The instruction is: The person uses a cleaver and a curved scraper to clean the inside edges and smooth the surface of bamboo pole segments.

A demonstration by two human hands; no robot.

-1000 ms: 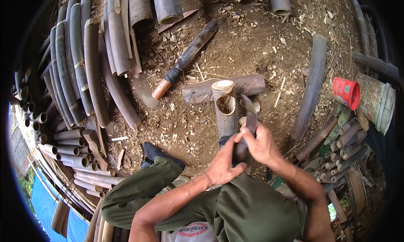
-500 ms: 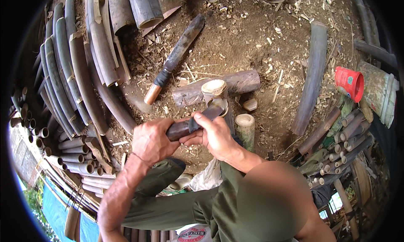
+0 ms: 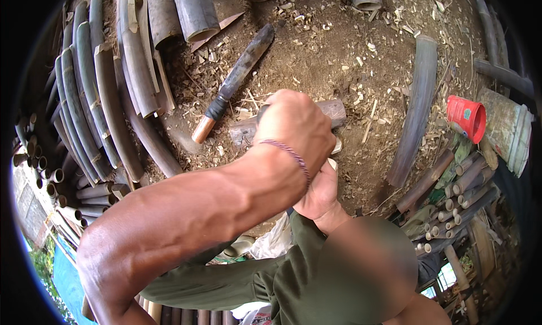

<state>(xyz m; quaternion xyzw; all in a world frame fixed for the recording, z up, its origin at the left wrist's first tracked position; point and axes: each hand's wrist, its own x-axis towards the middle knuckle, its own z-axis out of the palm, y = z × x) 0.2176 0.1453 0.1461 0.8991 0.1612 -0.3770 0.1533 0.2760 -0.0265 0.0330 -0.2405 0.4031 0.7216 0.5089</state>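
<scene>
My left hand [image 3: 296, 124] is a closed fist above the ground in front of me, with a braided cord at its wrist. The end of a dark handle [image 3: 261, 112] pokes out at the fist's left side; the rest of this tool is hidden. Just below, my right hand [image 3: 320, 190] is partly covered by the left wrist, its fingers curled around something I cannot make out. Behind the fist lies a short brown log [image 3: 333, 111]. A large knife [image 3: 234, 79] with a black-wrapped neck and wooden handle rests on the dirt to the left.
Long split bamboo lengths [image 3: 116, 110] lie along the left, with stacked bamboo tubes [image 3: 99, 201] below. A curved bamboo piece [image 3: 416, 107] is at right, near a red pail [image 3: 471, 120] and dirty bucket [image 3: 511, 133]. Thin bamboo tubes [image 3: 466, 192] are piled at lower right.
My left hand has swung right and forward, turning over with the dark-handled tool. The tool's blade and the bamboo tube it touched are now hidden. My right hand has left the tool's band.
</scene>
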